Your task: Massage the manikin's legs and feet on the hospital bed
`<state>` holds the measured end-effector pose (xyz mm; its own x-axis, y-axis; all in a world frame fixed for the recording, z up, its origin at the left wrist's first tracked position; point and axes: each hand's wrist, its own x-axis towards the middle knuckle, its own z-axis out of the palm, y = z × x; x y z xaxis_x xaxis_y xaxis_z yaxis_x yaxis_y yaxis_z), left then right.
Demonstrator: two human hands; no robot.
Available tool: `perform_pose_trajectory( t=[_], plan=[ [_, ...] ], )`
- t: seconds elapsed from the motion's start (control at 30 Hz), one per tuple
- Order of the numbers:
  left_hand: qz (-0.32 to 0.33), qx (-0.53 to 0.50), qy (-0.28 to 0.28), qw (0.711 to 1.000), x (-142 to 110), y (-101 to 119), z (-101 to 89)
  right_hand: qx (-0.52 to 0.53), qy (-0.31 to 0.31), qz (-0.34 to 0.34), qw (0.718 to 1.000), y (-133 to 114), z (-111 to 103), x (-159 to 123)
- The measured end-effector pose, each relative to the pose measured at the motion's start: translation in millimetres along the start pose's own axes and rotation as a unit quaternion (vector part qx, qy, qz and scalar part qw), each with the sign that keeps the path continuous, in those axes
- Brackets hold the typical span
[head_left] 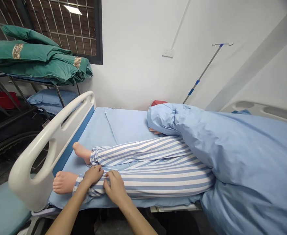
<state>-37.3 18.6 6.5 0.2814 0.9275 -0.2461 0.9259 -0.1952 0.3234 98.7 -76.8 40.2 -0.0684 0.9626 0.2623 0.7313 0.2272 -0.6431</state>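
Note:
A manikin lies on a hospital bed in blue and white striped trousers. Its near foot and far foot point toward the white footboard. My left hand is closed on the cuff of the near trouser leg, by the ankle. My right hand lies just beside it on the same leg, fingers bent and pressing into the striped cloth. A light blue quilt covers the manikin's upper body, and one manikin hand shows at its edge.
The bed has a light blue sheet. Folded green blankets sit on a rack at the left, with a wheelchair below. An IV pole leans by the white wall. The headboard is at the right.

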Motion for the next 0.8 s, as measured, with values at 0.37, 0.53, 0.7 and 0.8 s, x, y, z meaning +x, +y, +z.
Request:
perform_pose_trajectory(
  t=[0.37, 0.53, 0.7, 0.8],
  plan=[
    [0.033, -0.022, 0.087, 0.995, -27.5, 7.9, -12.3, -0.074, 0.005, 0.009, 0.997, 8.7, 17.5, 0.5],
    [0.038, -0.220, 0.221, 0.949, -44.7, 19.8, -0.9, -0.050, 0.018, 0.032, 0.998, 8.8, 17.6, 2.6],
    [0.019, -0.075, 0.259, 0.963, -46.8, 20.1, 24.4, -0.044, 0.021, 0.033, 0.998, 9.9, 16.2, 0.6],
    [0.012, 0.002, 0.251, 0.968, -46.3, 21.0, 29.2, -0.023, 0.028, 0.036, 0.999, 10.8, 16.0, -0.3]
  ],
)
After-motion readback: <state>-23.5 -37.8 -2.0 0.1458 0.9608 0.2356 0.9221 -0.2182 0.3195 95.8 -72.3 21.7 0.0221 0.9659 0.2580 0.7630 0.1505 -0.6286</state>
